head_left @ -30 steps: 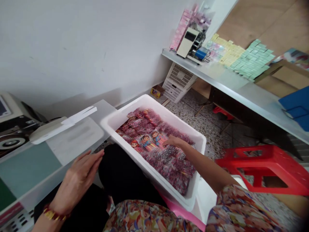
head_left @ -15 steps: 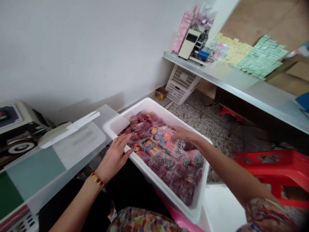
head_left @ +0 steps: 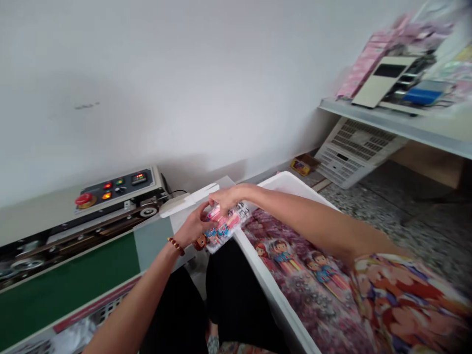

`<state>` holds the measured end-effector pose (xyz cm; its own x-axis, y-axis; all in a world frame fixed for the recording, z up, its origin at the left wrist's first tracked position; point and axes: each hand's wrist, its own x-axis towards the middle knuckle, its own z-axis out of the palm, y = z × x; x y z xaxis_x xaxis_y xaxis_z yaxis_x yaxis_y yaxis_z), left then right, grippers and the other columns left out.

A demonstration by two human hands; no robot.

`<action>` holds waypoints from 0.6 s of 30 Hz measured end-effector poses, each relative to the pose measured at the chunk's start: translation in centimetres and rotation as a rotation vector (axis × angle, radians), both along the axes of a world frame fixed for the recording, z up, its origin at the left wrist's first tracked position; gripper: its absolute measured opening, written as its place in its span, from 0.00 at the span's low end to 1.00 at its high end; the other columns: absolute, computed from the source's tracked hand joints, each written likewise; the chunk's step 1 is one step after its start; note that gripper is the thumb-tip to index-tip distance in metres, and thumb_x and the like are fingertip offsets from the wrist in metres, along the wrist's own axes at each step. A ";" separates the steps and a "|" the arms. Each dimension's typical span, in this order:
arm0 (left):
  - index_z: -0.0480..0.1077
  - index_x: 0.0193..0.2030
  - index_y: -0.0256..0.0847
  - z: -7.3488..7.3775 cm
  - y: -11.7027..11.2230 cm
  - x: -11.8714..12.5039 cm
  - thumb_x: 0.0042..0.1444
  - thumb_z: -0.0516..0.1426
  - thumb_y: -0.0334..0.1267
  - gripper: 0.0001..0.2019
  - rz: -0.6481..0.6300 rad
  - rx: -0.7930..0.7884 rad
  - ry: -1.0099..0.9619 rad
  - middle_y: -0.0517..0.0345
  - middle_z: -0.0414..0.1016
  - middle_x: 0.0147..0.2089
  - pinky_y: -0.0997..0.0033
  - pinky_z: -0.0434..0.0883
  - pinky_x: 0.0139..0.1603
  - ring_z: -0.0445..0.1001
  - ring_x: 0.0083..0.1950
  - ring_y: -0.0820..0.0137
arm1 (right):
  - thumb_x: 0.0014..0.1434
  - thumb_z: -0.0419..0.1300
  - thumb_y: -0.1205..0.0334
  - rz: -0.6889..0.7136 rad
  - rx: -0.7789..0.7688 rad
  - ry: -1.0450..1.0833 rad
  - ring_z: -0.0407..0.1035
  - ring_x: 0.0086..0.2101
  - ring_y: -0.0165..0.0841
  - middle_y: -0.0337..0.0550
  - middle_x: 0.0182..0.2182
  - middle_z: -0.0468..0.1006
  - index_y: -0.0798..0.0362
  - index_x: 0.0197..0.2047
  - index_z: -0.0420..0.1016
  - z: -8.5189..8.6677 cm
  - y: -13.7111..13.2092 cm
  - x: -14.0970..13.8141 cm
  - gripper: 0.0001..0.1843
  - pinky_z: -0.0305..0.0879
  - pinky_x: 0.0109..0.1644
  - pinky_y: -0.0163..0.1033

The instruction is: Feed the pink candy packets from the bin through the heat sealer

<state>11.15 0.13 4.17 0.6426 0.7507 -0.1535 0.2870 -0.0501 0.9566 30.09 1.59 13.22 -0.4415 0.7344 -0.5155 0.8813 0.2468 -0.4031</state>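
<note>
Both hands hold one clear packet [head_left: 225, 225] printed with cartoon figures and pink contents, lifted above the near-left rim of a white bin [head_left: 280, 182]. My left hand [head_left: 193, 227], with a bead bracelet at the wrist, grips the packet's lower end from the left. My right hand [head_left: 227, 198] pinches its upper edge from above. The bin beside my lap is full of several similar packets [head_left: 295, 260] with cartoon figures. The picture is somewhat smeared by motion.
A sealing machine [head_left: 114, 189] with a red button and lit indicators stands at the left, with a green conveyor belt [head_left: 70, 280] in front. A white tray [head_left: 184, 199] lies at its end. A steel shelf [head_left: 398, 125] carries boxes and a device; a white crate [head_left: 354, 150] sits beneath.
My right hand lifted a packet out of the bin and brought it left over the rim; my left hand came up to grip it too. The view swung left, revealing the machine.
</note>
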 end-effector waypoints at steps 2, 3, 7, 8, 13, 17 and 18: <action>0.63 0.66 0.36 -1.0 0.4 -0.9 0.45 0.69 0.49 0.42 0.184 -0.011 -0.002 0.62 0.73 0.31 0.71 0.69 0.33 0.71 0.30 0.70 | 0.40 0.73 0.66 0.011 0.017 -0.012 0.74 0.38 0.39 0.46 0.46 0.81 0.57 0.63 0.68 -0.5 2.5 -1.0 0.45 0.64 0.32 0.36; 0.65 0.64 0.36 -1.4 0.5 -1.1 0.45 0.68 0.49 0.40 0.273 0.001 0.010 0.62 0.73 0.31 0.70 0.69 0.33 0.71 0.30 0.70 | 0.41 0.73 0.65 -0.002 0.042 -0.001 0.75 0.40 0.40 0.48 0.49 0.80 0.56 0.66 0.65 -0.7 3.5 -1.3 0.48 0.66 0.33 0.36; 0.72 0.54 0.38 -2.0 0.8 -1.7 0.53 0.62 0.50 0.24 0.528 0.141 0.182 0.58 0.76 0.33 0.67 0.70 0.37 0.74 0.32 0.66 | 0.53 0.68 0.60 -0.190 0.303 0.120 0.72 0.55 0.43 0.51 0.63 0.72 0.50 0.68 0.63 -2.3 4.3 -1.6 0.40 0.69 0.53 0.40; 0.72 0.52 0.39 -2.1 0.8 -1.9 0.56 0.61 0.50 0.22 0.564 0.189 0.250 0.57 0.77 0.34 0.66 0.71 0.38 0.75 0.34 0.65 | 0.57 0.65 0.58 -0.273 0.384 0.139 0.69 0.58 0.44 0.52 0.65 0.70 0.50 0.67 0.64 -3.1 3.8 -1.7 0.36 0.67 0.58 0.43; 0.72 0.53 0.41 -3.0 0.2 -2.7 0.63 0.55 0.52 0.20 0.707 0.497 0.557 0.42 0.79 0.46 0.49 0.72 0.48 0.75 0.49 0.50 | 0.70 0.51 0.54 -0.429 0.564 0.108 0.53 0.70 0.47 0.56 0.72 0.58 0.53 0.71 0.60 -9.0 -1.3 -4.4 0.29 0.57 0.68 0.57; 0.65 0.65 0.34 -3.3 -0.7 -3.5 0.65 0.53 0.53 0.29 0.789 0.687 0.648 0.28 0.69 0.64 0.39 0.71 0.52 0.71 0.58 0.43 | 0.71 0.50 0.51 -0.339 0.621 0.007 0.44 0.72 0.54 0.52 0.76 0.49 0.49 0.75 0.52 -11.2 -3.4 -6.5 0.33 0.47 0.69 0.71; 0.64 0.66 0.35 -3.2 -1.0 -3.8 0.66 0.52 0.52 0.28 0.754 0.750 0.633 0.30 0.67 0.66 0.40 0.71 0.53 0.70 0.61 0.43 | 0.71 0.49 0.51 -0.335 0.632 -0.008 0.43 0.72 0.55 0.53 0.76 0.48 0.50 0.75 0.52 -11.3 -3.4 -6.7 0.33 0.47 0.69 0.73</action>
<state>7.35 -0.87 1.01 -0.0192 0.9374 0.3477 0.8832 -0.1471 0.4453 23.38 -1.78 1.95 -0.1375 0.9892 0.0512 0.9530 0.1462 -0.2653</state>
